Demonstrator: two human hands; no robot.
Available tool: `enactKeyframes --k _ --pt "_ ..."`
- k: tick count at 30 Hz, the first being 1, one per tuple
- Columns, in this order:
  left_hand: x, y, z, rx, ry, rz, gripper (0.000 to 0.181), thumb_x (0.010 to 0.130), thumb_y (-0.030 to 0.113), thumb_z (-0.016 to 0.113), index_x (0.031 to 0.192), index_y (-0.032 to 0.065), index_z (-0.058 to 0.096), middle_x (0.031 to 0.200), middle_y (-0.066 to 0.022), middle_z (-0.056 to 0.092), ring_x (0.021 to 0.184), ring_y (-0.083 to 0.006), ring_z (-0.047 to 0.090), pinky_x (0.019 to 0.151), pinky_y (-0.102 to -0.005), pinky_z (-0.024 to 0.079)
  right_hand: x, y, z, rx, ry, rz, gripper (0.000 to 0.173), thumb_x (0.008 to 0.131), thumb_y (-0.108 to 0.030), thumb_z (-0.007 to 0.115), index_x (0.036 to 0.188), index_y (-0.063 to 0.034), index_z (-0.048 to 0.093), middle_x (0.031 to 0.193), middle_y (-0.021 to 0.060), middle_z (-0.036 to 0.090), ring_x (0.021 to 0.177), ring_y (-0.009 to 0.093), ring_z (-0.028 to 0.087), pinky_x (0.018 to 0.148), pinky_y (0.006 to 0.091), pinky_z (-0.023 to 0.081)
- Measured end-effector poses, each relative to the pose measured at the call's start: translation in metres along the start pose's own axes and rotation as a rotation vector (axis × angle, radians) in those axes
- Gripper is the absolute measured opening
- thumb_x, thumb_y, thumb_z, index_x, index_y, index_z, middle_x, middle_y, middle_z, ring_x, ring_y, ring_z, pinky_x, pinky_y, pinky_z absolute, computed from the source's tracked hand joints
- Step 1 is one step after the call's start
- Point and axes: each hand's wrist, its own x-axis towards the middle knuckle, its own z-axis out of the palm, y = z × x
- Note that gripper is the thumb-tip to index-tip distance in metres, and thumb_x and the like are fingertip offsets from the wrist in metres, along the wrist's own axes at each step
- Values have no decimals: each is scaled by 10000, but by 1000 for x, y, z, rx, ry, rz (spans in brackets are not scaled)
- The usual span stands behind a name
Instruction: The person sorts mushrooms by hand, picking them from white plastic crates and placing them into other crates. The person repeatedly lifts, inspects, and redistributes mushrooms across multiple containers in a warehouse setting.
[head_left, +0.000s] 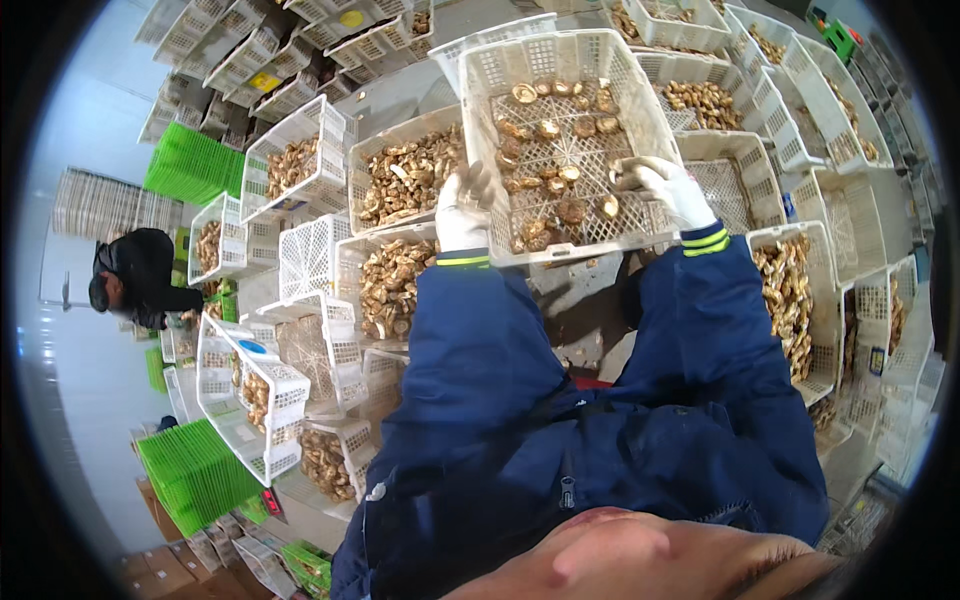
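A white plastic crate with a lattice bottom stands before me, tilted slightly, with scattered brown mushrooms inside. My left hand, in a white glove, is at the crate's left wall with its fingers spread; whether it grips the wall is unclear. My right hand, also gloved, reaches over the right side with its fingers curled around a mushroom. Left of this crate, two crates hold heaps of mushrooms. At the right, another crate is filled with mushrooms.
Stacked white crates surround me on both sides. Green crates are stacked at the left, near a person in dark clothes bending over. Cardboard boxes stand at the lower left. Grey floor shows between my legs.
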Motion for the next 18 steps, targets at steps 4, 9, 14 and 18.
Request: enactKeyframes --k 4,9,14,18 --pt "15 2 -25 53 -196 187 432 856 -47 531 1281 23 562 1121 -99 662 949 -203 671 717 -282 588 41 -7 -2 -79 6 9 323 995 -191 572 1253 -6 629 1057 79 704 952 147 668 813 286 536" --pt "22 -15 -16 -138 -475 -86 530 828 -43 598 1348 14 509 1217 -112 628 1077 -225 634 820 -268 576 150 7 49 -725 -79 -185 373 923 -204 649 1258 -42 627 1131 163 706 1051 257 678 885 337 516" --pt "24 -9 -9 -209 -395 -57 350 1024 201 512 1305 -8 528 1146 -146 663 980 -236 683 785 -325 584 223 47 127 -942 -322 -212 501 881 -223 669 1316 -18 525 1188 201 609 1036 322 610 837 386 495" --pt "25 0 -12 -272 -257 91 345 1039 263 500 1259 4 554 1130 -123 661 941 -216 672 754 -304 557 236 87 161 522 -248 539 279 1026 -265 397 1139 -90 583 837 26 513 569 148 442 443 312 356"
